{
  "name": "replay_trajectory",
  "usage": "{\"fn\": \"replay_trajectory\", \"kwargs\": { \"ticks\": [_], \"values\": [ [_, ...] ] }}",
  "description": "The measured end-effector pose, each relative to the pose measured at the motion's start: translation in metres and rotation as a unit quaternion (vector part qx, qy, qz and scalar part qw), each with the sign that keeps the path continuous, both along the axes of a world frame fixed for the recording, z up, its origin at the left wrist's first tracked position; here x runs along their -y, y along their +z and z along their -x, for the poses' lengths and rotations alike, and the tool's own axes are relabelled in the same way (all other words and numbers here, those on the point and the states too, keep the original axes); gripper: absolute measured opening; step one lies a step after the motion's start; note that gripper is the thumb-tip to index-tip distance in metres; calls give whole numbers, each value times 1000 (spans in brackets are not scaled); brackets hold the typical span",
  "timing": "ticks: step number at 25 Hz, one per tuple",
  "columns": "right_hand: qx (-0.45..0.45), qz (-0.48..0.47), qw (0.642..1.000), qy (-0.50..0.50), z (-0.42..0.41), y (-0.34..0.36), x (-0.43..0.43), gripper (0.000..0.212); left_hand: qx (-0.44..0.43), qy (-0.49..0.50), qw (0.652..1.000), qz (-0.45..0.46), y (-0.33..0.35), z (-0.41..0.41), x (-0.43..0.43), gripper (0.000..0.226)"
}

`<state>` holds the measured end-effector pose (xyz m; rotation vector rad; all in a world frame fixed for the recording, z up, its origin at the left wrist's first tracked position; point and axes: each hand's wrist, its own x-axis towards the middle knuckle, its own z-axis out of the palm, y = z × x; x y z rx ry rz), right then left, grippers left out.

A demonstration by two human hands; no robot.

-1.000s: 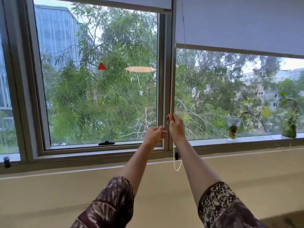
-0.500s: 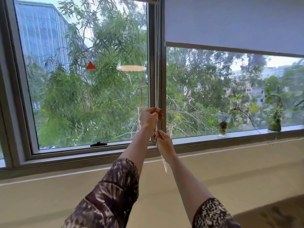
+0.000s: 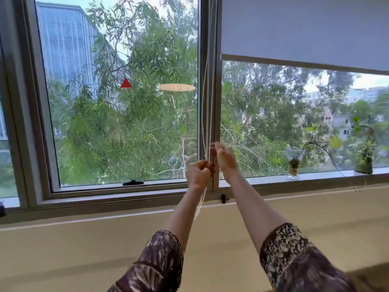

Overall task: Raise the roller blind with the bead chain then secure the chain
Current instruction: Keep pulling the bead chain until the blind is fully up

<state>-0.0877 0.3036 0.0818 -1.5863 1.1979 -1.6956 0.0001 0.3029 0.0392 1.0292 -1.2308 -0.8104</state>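
Both hands up at the window's centre post. Left hand [image 3: 199,174] fisted around bead chain [image 3: 203,114], chain hanging out below the fist in a loop. Right hand [image 3: 224,158] just above and beside it, fingers partly curled near the chain's strands; blurred, cannot tell whether gripping. Chain running up along the post. Roller blind [image 3: 303,30] over right pane, partly raised, bottom bar across the upper glass. Glass vase [image 3: 293,163] with cutting on sill [image 3: 326,174], potted plant [image 3: 365,159] farther right.
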Motion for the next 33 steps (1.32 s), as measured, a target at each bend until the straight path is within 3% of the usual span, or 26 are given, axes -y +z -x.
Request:
{"fn": "replay_trajectory", "kwargs": {
  "ticks": [6,10,13,19,25,30,33],
  "values": [
    [38,27,999,-11,-9,44,6,28,-13,-51,998,-16,-28,13,-12,36],
    [14,46,999,-15,-14,20,8,27,63,-81,994,-41,-36,5,-2,18],
    [-3,44,999,-10,-13,10,7,28,131,-94,985,-67,-20,-9,12,22],
    [-15,41,999,-1,-5,12,0,25,-4,-99,995,17,69,-17,7,23],
    [0,68,998,1,-9,11,-8,26,-47,-79,993,69,137,14,-4,20],
    [-16,86,996,13,-8,8,-19,39,-114,-62,988,79,139,18,-6,25],
    [-38,40,997,59,-7,-11,-20,35,-109,-47,991,67,112,12,0,21]
  ]
}}
